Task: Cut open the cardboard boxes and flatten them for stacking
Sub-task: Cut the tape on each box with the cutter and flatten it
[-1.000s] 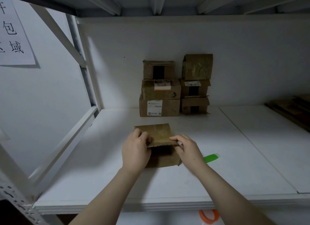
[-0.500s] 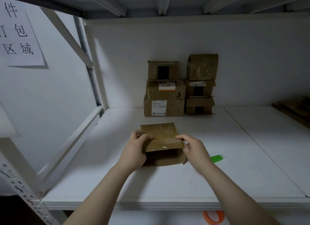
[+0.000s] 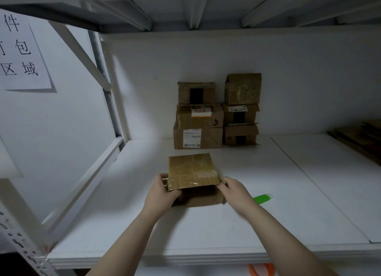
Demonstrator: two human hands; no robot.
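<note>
On the white shelf (image 3: 206, 234), the left hand (image 3: 162, 190) and right hand (image 3: 235, 190) each grip a near corner of the taped cardboard box (image 3: 192, 170). A green cutter (image 3: 262, 198) lies just beside the right hand. Six stacked boxes (image 3: 198, 135) stand against the back wall.

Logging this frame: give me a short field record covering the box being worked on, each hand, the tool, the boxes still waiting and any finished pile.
Box in work: taped cardboard box on the white shelf, near end open
Left hand: grips the box's near left corner
Right hand: grips its near right corner
Tool: green tool, likely the cutter, lies on the shelf beside the right wrist, not held
Waiting: six stacked boxes at the back wall, two columns of three
Finished pile: flat cardboard at the far right
</note>
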